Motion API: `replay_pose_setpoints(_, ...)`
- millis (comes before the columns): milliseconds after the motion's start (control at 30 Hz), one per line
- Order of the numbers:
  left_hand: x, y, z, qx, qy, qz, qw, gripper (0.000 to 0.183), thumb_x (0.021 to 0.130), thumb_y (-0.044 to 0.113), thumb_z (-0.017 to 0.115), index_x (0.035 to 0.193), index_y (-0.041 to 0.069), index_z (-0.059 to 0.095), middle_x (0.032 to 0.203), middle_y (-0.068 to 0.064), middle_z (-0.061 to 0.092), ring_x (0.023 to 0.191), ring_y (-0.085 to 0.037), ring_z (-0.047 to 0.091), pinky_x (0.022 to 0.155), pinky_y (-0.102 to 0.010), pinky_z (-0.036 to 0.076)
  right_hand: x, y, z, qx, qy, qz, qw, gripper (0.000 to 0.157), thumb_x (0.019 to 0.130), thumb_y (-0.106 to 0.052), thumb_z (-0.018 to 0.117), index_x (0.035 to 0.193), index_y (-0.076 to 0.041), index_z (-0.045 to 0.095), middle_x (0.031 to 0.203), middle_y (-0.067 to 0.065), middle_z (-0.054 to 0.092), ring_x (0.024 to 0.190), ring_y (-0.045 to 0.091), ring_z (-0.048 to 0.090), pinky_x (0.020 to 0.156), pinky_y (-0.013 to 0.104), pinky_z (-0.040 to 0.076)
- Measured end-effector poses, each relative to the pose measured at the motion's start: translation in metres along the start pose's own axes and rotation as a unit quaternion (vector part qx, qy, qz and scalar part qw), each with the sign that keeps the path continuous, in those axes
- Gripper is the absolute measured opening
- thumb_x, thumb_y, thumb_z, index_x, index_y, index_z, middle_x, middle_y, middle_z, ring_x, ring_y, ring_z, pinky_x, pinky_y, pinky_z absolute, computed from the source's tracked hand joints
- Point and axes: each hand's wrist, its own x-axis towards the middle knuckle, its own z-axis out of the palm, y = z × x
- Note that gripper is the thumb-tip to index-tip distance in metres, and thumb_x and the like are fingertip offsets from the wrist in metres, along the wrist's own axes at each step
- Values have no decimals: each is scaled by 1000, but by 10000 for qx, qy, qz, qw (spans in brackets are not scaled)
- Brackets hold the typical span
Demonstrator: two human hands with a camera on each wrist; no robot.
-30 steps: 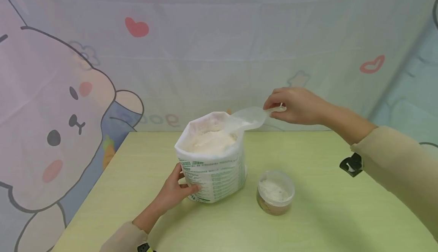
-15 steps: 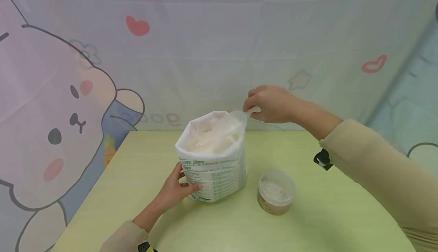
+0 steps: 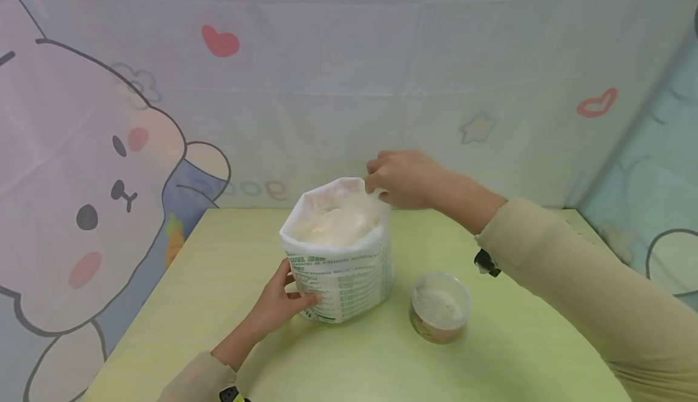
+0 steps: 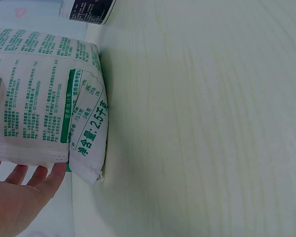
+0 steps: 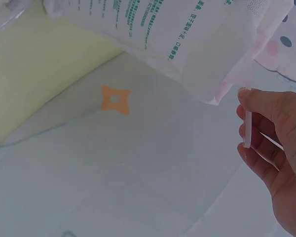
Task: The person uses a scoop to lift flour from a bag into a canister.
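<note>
A white bag of flour (image 3: 349,284) with green print stands open-topped on the table, pale flour (image 3: 324,229) heaped inside. My left hand (image 3: 278,305) grips its lower left side, thumb on the printed front and fingers behind. In the left wrist view the fingers (image 4: 47,182) lie along the bag's edge. At the bag's back right rim, my right hand (image 3: 406,180) pinches the handle of a translucent plastic scoop (image 5: 247,131); its bowl is down inside the bag, over the flour. Right of the bag stands a round clear tub (image 3: 440,323) holding white flour.
A pale yellow-green table (image 3: 512,329) carries the bag and tub. Behind it hangs a cartoon-printed cloth (image 3: 349,87), close behind my right hand. A dark label (image 4: 91,10) shows beyond the bag in the left wrist view.
My right hand has moved left and slightly down, carrying the scoop from above the bag's right rim down into the bag. The left hand, bag and tub stay in place.
</note>
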Motion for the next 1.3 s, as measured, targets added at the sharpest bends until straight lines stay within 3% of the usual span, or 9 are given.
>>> replay_pose_setpoints(633, -1, 1, 1, -26, 31, -42, 10000, 71, 77, 14, 76, 132, 31, 33, 125, 0, 46, 113, -26, 50, 83, -36, 53, 14, -22, 5, -235, -383, -179, 9988, 19, 85, -11, 64, 101, -19, 70, 99, -1, 61, 92, 20, 53, 69, 31, 51)
replay_pose_setpoints(900, -1, 1, 1, -17, 0, -29, 10000, 73, 77, 16, 76, 133, 33, 32, 126, 0, 45, 114, -26, 49, 84, -36, 53, 21, -35, 10, -477, -580, -273, 9968, 16, 86, -13, 63, 98, -21, 70, 95, -3, 59, 88, 18, 53, 64, 29, 50)
replay_pose_setpoints(1300, -1, 1, 1, 23, -12, 34, 10000, 72, 77, 16, 76, 132, 32, 32, 127, 1, 44, 115, -26, 46, 85, -35, 53, 28, -45, 15, -447, -691, -277, 9962, 17, 86, -13, 63, 101, -18, 71, 94, 1, 60, 89, 19, 54, 73, 31, 50)
